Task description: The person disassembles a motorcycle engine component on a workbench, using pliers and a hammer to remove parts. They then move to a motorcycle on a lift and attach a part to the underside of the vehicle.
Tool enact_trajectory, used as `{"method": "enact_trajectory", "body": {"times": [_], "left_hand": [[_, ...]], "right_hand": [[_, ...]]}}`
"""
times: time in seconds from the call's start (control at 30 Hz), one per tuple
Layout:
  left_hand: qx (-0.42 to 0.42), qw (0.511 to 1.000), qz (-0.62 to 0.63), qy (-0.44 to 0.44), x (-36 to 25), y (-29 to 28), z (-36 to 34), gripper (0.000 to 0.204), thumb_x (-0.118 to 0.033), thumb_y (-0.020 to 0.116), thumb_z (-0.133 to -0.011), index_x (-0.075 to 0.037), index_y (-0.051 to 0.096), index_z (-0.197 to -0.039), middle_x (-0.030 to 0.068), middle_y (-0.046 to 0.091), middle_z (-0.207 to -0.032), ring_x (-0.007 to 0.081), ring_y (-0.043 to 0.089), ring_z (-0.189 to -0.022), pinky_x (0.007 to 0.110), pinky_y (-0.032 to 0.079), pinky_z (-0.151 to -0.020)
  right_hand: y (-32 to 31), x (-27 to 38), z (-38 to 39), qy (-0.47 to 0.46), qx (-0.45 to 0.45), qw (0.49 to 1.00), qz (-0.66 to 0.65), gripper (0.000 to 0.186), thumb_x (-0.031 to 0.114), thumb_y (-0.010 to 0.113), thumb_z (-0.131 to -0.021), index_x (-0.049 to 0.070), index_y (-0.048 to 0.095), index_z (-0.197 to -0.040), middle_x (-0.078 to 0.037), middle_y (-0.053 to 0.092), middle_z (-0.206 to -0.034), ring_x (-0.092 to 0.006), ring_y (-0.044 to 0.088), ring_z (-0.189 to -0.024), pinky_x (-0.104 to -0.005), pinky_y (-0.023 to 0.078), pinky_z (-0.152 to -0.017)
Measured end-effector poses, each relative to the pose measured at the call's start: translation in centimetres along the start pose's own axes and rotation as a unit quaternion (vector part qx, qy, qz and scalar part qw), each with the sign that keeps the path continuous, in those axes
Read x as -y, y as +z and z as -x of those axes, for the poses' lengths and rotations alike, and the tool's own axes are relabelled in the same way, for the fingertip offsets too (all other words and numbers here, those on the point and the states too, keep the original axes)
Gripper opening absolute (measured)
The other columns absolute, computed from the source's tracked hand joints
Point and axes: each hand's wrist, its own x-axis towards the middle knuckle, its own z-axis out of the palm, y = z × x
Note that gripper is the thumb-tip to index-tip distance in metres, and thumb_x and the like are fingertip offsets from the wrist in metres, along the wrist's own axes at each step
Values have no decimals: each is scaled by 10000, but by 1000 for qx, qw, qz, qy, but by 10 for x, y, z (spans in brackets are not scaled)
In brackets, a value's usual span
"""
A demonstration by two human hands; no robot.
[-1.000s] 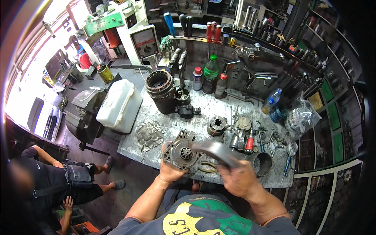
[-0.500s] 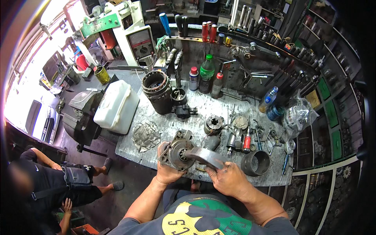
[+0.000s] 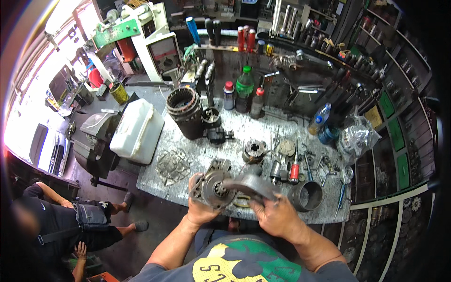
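My left hand (image 3: 199, 207) is closed round a flanged metal housing (image 3: 209, 181) with a toothed centre, held over the workbench (image 3: 152, 176). In my right hand (image 3: 277, 216) is a thick, curved dark metal piece (image 3: 253, 185), blurred, its end at the housing's centre; whether they touch I cannot tell. Yellow-handled pliers (image 3: 242, 202) lie partly hidden under it. An open metal ring (image 3: 314, 197) stands right of my right hand. Behind are a slotted round part (image 3: 254, 150), a red-handled tool (image 3: 294, 171) and a crumpled pale sheet (image 3: 171, 167).
A tall dark cylinder (image 3: 185, 120), bottles (image 3: 244, 91) and a plastic bag (image 3: 357, 141) stand farther back. A white container (image 3: 136, 131) and a vise (image 3: 96, 145) are left. Tool racks line the back and right. Another person (image 3: 80, 216) is at the lower left.
My right hand and the curved piece have moved left towards the housing's centre, lining up over it. My left hand still holds the housing. The view has shifted slightly.
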Motion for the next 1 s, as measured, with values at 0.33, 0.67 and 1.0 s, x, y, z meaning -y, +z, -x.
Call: {"method": "enact_trajectory", "body": {"times": [0.33, 0.67, 1.0], "left_hand": [[-47, 983, 134, -114, 8, 19, 25, 913, -270, 1005, -635, -8, 589, -1403, 147, 641, -1370, 352, 544, -1330, 494, 374, -1209], [-94, 962, 221, -130, -1, 16, 17, 835, -223, 980, -610, -25, 645, -1349, 134, 711, -1308, 315, 655, -1220, 447, 437, -1160], [-75, 825, 463, -314, 4, 11, 38, 702, -210, 866, -746, 32, 624, -1359, 109, 758, -1251, 223, 724, -1141, 389, 554, -1055]], "right_hand": [[-55, 24, 7, 87, -173, 981, 4, 307, 108, 659, -1045, -12, 635, -1327, -154, 737, -1032, -285, 722, -839, -421, 586, -777], [0, -5, 9, 111, 49, 992, 13, 262, 200, 673, -1027, 24, 787, -1185, -208, 774, -1003, -428, 758, -859, -517, 607, -803], [7, -18, 26, 252, 29, 964, -77, 396, 115, 676, -995, -20, 633, -1366, -304, 742, -1150, -519, 713, -1053, -542, 577, -902]]}}
